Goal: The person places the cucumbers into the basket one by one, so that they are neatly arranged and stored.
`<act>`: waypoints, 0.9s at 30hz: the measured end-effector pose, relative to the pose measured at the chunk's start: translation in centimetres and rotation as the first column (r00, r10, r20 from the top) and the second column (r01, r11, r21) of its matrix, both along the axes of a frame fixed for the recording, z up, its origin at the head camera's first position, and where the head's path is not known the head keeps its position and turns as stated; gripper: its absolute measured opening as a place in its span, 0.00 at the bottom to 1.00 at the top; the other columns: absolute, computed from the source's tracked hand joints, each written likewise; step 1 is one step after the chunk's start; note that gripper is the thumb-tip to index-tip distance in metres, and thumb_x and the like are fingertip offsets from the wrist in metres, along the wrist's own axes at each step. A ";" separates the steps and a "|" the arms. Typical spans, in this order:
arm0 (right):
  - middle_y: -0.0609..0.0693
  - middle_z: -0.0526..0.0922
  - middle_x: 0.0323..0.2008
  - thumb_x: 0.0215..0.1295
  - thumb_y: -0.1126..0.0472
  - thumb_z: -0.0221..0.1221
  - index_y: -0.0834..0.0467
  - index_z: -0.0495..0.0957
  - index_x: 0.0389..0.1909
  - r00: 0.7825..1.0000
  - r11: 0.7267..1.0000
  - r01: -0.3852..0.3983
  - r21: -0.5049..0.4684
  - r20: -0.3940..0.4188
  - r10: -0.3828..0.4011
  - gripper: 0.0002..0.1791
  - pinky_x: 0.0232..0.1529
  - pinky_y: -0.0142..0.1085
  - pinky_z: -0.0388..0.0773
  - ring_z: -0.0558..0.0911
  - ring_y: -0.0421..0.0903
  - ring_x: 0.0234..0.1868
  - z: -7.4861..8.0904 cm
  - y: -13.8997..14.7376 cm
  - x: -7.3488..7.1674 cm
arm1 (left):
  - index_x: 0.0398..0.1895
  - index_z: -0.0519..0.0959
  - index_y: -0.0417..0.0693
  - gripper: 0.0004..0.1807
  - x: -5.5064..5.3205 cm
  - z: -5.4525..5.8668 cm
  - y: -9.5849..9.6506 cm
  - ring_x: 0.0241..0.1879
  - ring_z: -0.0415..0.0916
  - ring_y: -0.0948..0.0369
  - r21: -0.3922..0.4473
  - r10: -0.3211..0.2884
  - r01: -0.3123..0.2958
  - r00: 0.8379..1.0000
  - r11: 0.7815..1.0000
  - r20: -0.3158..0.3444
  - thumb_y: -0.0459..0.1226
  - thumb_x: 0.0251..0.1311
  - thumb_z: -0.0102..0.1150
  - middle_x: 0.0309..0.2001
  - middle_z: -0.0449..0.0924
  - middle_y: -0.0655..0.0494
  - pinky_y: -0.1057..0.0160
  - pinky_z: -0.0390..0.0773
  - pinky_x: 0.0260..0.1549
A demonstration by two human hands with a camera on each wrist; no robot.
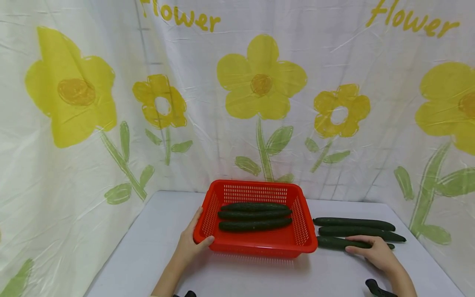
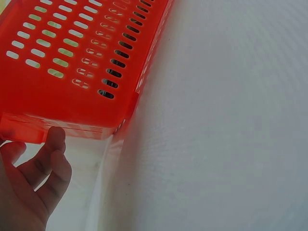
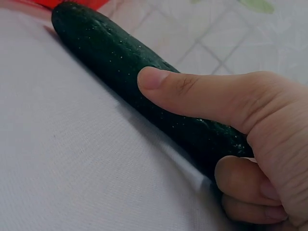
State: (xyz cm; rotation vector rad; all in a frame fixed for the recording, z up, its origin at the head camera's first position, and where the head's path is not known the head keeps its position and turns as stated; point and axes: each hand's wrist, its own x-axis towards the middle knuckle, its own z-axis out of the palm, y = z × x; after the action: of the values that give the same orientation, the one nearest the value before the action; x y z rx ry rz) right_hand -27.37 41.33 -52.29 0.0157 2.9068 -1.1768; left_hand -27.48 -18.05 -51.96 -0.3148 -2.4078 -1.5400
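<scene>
Partly hidden behind the right hand (image 1: 376, 251), the nearest cucumber (image 1: 332, 243) of 3 lies on a white table (image 1: 259, 280), to the right of a red basket (image 1: 259, 240). The basket's corner masks its left tip in the head view, so whether the 2 touch cannot be told; the right wrist view shows that tip but loses the other behind the fingers. The left hand (image 1: 189, 243) grips the basket by its near left corner, thumb over the rim, some fingers out of sight behind the wall. Dark objects (image 1: 378, 288) by both wrists are cut off at the bottom edge and hard to make out. Long and slim, the cucumber is deep green, blunt at the visible end and flecked with pale dots, its skin faintly glossy under the right thumb as that hand grasps it from both sides. Just beyond it lie 2 more cucumbers (image 1: 361, 234), while 3 others (image 1: 255, 225) rest side by side in the slotted basket, before a white curtain (image 1: 200, 165) printed with yellow flowers.
</scene>
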 end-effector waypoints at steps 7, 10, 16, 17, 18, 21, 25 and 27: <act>0.59 0.87 0.59 0.58 0.45 0.78 0.56 0.90 0.54 0.999 1.000 0.031 0.000 -0.020 -0.031 0.27 0.56 0.48 0.77 0.79 0.46 0.58 -0.1 0.1 -0.1 | 0.86 0.56 0.56 0.52 0.0 0.0 0.0 0.62 0.79 0.48 -0.001 0.000 0.000 1.000 1.000 -0.009 0.43 0.60 0.73 0.79 0.66 0.46 0.68 0.81 0.50; 0.57 0.87 0.59 0.57 0.45 0.79 0.55 0.91 0.53 0.999 0.999 0.044 -0.015 -0.018 -0.045 0.27 0.48 0.35 0.72 0.76 0.37 0.49 -0.1 0.0 -0.1 | 0.86 0.56 0.55 0.52 0.0 0.1 0.0 0.62 0.79 0.48 0.009 -0.006 0.006 1.000 1.000 -0.011 0.43 0.60 0.73 0.79 0.66 0.46 0.69 0.81 0.50; 0.56 0.85 0.62 0.61 0.44 0.76 0.55 0.88 0.58 0.999 0.995 0.051 -0.081 0.012 -0.050 0.28 0.46 0.30 0.72 0.71 0.27 0.50 1.0 0.0 0.4 | 0.86 0.56 0.54 0.52 -0.1 0.0 0.1 0.61 0.79 0.48 0.018 -0.014 0.014 1.000 1.000 -0.014 0.42 0.60 0.72 0.80 0.65 0.47 0.69 0.81 0.49; 0.53 0.86 0.62 0.62 0.43 0.75 0.55 0.88 0.59 0.998 0.994 0.058 -0.089 0.014 -0.057 0.29 0.46 0.29 0.72 0.70 0.23 0.51 1.3 0.0 0.5 | 0.86 0.56 0.54 0.52 -0.1 0.0 0.1 0.62 0.79 0.48 0.018 -0.014 0.014 1.000 1.000 -0.016 0.42 0.60 0.72 0.80 0.65 0.47 0.69 0.80 0.49; 0.48 0.87 0.60 0.62 0.43 0.75 0.55 0.88 0.59 0.998 0.994 0.063 -0.089 0.006 -0.063 0.29 0.49 0.27 0.71 0.68 0.21 0.53 1.6 0.0 0.6 | 0.86 0.56 0.53 0.52 -0.1 0.0 0.1 0.62 0.79 0.48 0.018 -0.015 0.015 1.000 1.000 -0.018 0.42 0.60 0.72 0.80 0.65 0.47 0.69 0.81 0.49; 0.35 0.87 0.38 0.62 0.46 0.76 0.57 0.87 0.60 0.997 0.983 0.074 -0.170 -0.013 -0.078 0.29 0.35 0.28 0.72 0.69 0.22 0.37 2.4 -0.1 0.6 | 0.86 0.56 0.53 0.52 -0.1 0.0 0.1 0.62 0.79 0.47 0.020 -0.018 0.018 1.000 1.000 -0.021 0.42 0.60 0.72 0.80 0.64 0.47 0.69 0.80 0.50; 0.33 0.60 0.14 0.62 0.48 0.76 0.52 0.89 0.58 0.996 0.960 0.081 -0.268 -0.015 -0.088 0.25 0.19 0.36 0.66 0.58 0.36 0.18 3.5 -0.3 0.6 | 0.86 0.56 0.54 0.52 -0.1 -0.1 0.1 0.63 0.78 0.47 0.022 -0.021 0.022 1.000 1.000 -0.023 0.42 0.60 0.73 0.80 0.64 0.47 0.70 0.80 0.50; 0.35 0.54 0.13 0.62 0.48 0.76 0.48 0.89 0.57 0.995 0.955 0.091 -0.281 -0.013 -0.098 0.23 0.19 0.38 0.66 0.55 0.37 0.16 4.3 -0.6 0.8 | 0.86 0.56 0.53 0.52 -0.1 0.0 0.1 0.63 0.78 0.46 0.025 -0.024 0.024 0.999 0.999 -0.025 0.42 0.60 0.73 0.81 0.64 0.47 0.70 0.80 0.50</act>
State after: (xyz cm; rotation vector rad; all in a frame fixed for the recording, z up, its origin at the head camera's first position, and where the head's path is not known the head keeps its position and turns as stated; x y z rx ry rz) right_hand -26.61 40.78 -47.97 0.1399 2.7589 -1.6055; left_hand -27.60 -17.96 -52.00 -0.3569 -2.3718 -1.5668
